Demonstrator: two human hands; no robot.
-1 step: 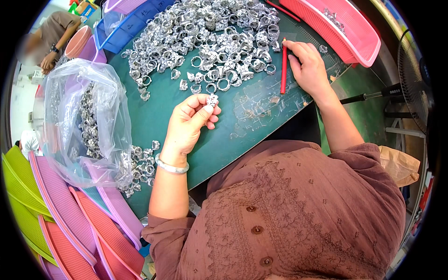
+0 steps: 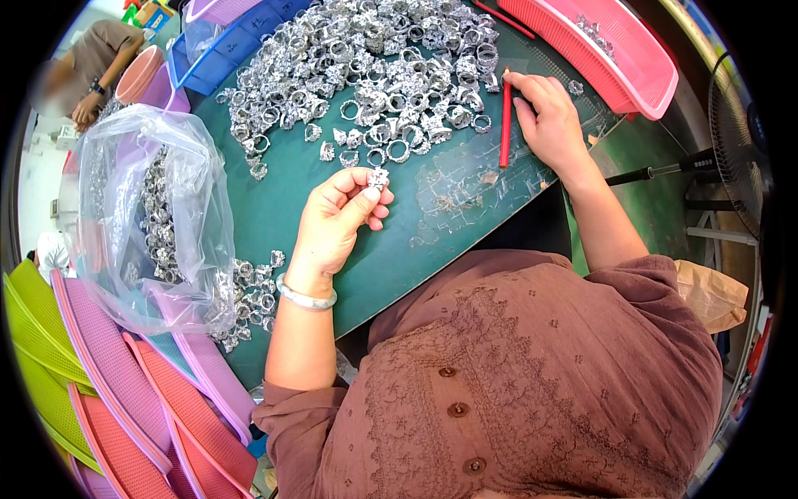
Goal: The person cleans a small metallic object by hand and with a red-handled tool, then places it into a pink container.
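My left hand (image 2: 337, 220) pinches a small silver ring (image 2: 378, 178) between thumb and fingertips, just above the green mat (image 2: 274, 208). A white bangle sits on that wrist. A large heap of silver rings (image 2: 374, 66) covers the far part of the mat. My right hand (image 2: 549, 116) lies palm down at the heap's right edge. Its fingertips close on the top end of a thin red stick (image 2: 504, 125) that rests on the mat. A smaller pile of rings (image 2: 249, 291) lies near my left wrist.
A clear plastic bag (image 2: 150, 216) holding rings stands at the left. Stacked pink, orange and green trays (image 2: 100, 399) fill the lower left. A pink basket (image 2: 615, 50) and a blue tray (image 2: 208, 58) sit at the back. A fan (image 2: 740, 158) stands right; another person (image 2: 91, 75) is upper left.
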